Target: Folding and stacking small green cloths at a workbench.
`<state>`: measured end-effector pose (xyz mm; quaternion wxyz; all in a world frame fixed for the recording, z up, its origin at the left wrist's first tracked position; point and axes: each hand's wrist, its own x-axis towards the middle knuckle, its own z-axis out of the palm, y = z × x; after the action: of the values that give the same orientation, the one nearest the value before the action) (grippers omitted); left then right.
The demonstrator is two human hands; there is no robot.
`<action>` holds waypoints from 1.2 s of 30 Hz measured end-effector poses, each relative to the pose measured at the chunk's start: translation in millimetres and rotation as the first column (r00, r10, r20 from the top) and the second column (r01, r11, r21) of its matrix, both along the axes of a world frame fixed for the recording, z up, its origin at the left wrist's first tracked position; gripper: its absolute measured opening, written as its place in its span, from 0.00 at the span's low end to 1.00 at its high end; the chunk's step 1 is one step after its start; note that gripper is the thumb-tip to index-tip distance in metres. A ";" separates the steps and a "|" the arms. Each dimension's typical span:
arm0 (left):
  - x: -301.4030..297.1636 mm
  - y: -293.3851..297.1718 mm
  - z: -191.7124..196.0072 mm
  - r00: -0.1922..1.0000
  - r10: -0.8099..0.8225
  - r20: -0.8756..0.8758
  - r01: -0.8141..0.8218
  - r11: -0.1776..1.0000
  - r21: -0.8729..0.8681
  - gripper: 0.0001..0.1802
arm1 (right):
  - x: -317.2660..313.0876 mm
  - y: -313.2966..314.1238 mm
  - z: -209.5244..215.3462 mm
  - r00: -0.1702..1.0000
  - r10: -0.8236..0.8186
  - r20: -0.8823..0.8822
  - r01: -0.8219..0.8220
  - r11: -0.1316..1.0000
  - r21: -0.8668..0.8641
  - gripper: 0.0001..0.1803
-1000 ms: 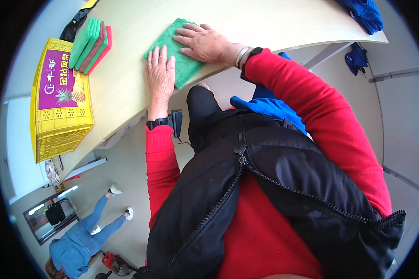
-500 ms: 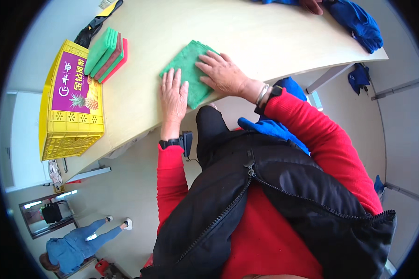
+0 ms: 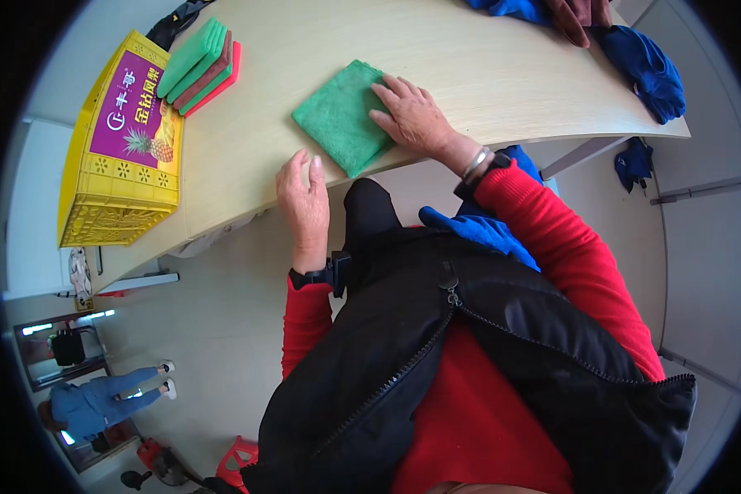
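Observation:
A green cloth (image 3: 346, 115), folded into a square, lies flat near the front edge of the pale wooden table (image 3: 280, 49). My right hand (image 3: 416, 117) rests with spread fingers on the cloth's right side, holding nothing. Just off the cloth's lower left corner is my left hand (image 3: 305, 198), at the table edge, its fingers loosely stretched and nothing in them. A stack of folded cloths (image 3: 202, 66) in green, brown and red stands to the left, leaning beside a yellow plastic crate (image 3: 123, 198) with a purple label.
Blue cloths (image 3: 646, 74) and a brown cloth (image 3: 572, 16) lie at the table's far right. More blue fabric (image 3: 486, 230) hangs by my lap. A person in blue (image 3: 99, 403) stands at the lower left, and a red stool (image 3: 239, 457) is on the floor.
My left hand has come off the green cloth and drawn back to the table edge. My right hand stays on the cloth's right side. The view has shifted somewhat.

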<state>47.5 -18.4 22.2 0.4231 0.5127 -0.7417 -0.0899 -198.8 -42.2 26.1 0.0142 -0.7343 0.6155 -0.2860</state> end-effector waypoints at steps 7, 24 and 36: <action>28.4 34.5 -2.3 0.851 0.171 -0.497 0.042 0.920 0.389 0.15 | 22.4 -22.6 -3.0 0.984 0.169 -0.050 -0.169 0.986 0.010 0.31; 86.5 -18.4 93.9 0.309 0.449 -0.839 0.553 0.633 0.542 0.25 | -0.2 26.8 14.4 0.949 0.282 0.144 -0.282 0.959 -0.018 0.25; 161.5 -390.8 248.5 0.186 -0.005 -0.983 0.612 0.783 0.112 0.19 | -15.9 38.3 21.2 0.996 0.068 0.051 -0.068 0.998 -0.005 0.23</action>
<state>209.0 -409.2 270.7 0.6059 0.2683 -0.3710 -0.6505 -214.6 -4.0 47.3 0.0385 -0.7473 0.5891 -0.3052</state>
